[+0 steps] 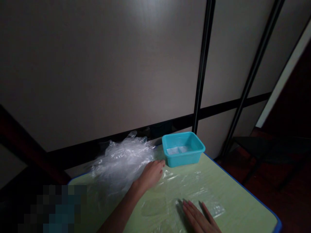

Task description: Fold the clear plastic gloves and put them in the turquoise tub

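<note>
A thin, see-through piece of clear plastic film (194,191) lies spread and wrinkled on the pale green table; I cannot tell whether it is a bag or a sheet. My left hand (152,173) is at its far left edge, with curled fingers closed on the film close to the blue basin. Lower right, my right hand (199,217) rests flat on the plastic, palm down, fingers stretched out. Left of my left hand sits a heaped pile of crumpled clear plastic (126,155).
A turquoise rectangular basin (184,159) with some whitish pieces inside stands at the table's back corner. The green table (250,207) has a blue edge. Behind it rise sliding wardrobe doors (121,71). A dark chair (264,150) stands at the right.
</note>
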### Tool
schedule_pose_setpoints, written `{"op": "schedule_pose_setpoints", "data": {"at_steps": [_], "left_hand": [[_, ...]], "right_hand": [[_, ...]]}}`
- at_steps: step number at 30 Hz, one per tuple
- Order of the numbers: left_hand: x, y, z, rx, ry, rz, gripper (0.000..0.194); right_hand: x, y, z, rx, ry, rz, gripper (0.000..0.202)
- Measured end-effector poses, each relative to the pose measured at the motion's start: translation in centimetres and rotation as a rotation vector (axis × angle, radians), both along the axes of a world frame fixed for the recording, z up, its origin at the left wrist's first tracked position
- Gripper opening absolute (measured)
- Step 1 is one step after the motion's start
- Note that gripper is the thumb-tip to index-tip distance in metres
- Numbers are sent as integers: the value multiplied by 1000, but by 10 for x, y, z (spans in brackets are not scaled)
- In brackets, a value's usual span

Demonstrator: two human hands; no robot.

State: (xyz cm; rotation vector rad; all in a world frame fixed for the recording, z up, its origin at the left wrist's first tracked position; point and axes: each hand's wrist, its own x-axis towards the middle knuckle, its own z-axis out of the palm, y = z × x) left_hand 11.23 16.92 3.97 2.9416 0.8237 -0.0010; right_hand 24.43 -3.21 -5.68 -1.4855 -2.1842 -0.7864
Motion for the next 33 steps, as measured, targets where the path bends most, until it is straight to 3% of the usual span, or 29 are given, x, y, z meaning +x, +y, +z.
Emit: {"op": "schedule_pose_setpoints", "data": {"at_steps": [5, 9, 12, 15, 19, 23, 28, 33], "left_hand": [[-12, -46, 4, 58, -42, -64, 27], [-16, -72, -13, 63, -57, -135, 38], [-16, -83, -26, -36, -87, -146, 37], [-19, -89, -29, -160, -156, -88, 41], [-23, -88, -21, -152, -177, 41, 39], [-25, -86, -23, -79, -129, -19, 48], [-25, -85, -43, -12, -80, -81, 51], [-27, -84, -53, -31, -5, -122, 60]], "right_hand": [[3, -2, 1, -41, 50, 10, 54], [9, -3, -6, -174, 132, 34, 67], [15, -3, -7, -253, 256, 49, 78], [17, -5, 9, -385, 388, 52, 76], [20, 3, 48, -644, 488, -38, 59], [22, 29, 74, -790, 435, 9, 63], [21, 57, 73, -846, 358, 85, 69], [25, 63, 59, -861, 290, 102, 70]]}}
